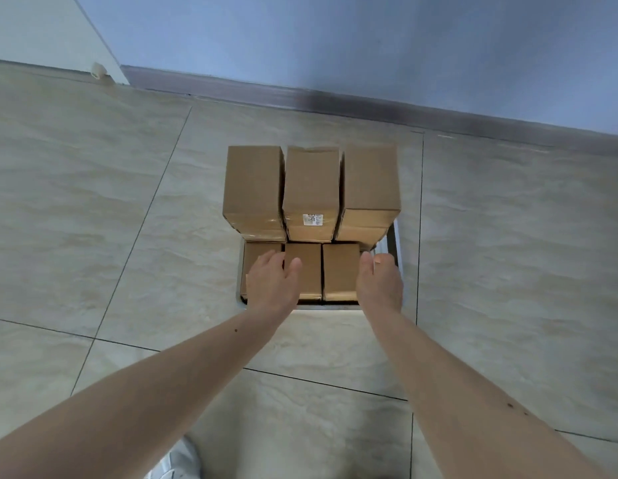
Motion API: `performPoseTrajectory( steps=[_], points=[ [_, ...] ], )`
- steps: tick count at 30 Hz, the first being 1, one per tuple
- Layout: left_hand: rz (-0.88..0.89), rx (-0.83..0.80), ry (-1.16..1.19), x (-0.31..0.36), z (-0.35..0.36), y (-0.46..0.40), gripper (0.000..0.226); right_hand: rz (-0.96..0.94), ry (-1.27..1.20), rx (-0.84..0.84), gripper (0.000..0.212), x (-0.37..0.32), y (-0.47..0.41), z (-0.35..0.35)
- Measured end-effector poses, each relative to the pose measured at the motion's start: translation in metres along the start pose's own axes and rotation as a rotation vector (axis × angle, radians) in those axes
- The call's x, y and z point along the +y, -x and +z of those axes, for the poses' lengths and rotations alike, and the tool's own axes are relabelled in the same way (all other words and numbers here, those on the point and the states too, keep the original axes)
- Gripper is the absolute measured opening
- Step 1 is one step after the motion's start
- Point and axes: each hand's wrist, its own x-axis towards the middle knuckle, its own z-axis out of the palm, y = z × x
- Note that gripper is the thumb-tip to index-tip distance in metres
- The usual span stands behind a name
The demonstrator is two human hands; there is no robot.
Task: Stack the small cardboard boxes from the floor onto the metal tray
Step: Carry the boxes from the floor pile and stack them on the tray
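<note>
Several small brown cardboard boxes fill a metal tray (393,240) on the tiled floor. The far row is stacked high in three columns: left (254,183), middle (311,184) with a white label, right (369,178). The near row is one layer low, with a middle box (305,271) and a right box (340,273). My left hand (271,283) hovers over the near left box (257,252), fingers relaxed and holding nothing. My right hand (380,283) hangs beside the near right box at the tray's right edge, fingers loosely extended, empty.
Beige floor tiles (128,209) with dark grout lines surround the tray. A blue-grey wall (335,46) with a dark skirting runs behind the boxes. My white shoe (176,461) shows at the bottom edge.
</note>
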Motion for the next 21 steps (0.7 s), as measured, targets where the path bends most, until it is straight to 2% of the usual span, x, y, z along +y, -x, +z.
performPoseTrajectory(
  steps=[4, 7, 15, 21],
  points=[
    [-0.125, 0.040, 0.091, 0.054, -0.095, 0.045, 0.037, -0.057, -0.011, -0.040, 0.030, -0.086, 0.047, -0.064],
    [-0.173, 0.059, 0.152, 0.100, -0.164, 0.074, 0.041, -0.131, -0.025, -0.081, 0.035, -0.158, 0.086, -0.112],
    [-0.147, 0.200, 0.351, 0.200, -0.353, 0.133, 0.043, -0.335, -0.090, -0.168, 0.042, -0.344, 0.194, -0.204],
    [-0.150, 0.282, 0.560, 0.227, -0.491, 0.168, 0.037, -0.444, -0.091, -0.266, 0.039, -0.475, 0.270, -0.236]
  ],
)
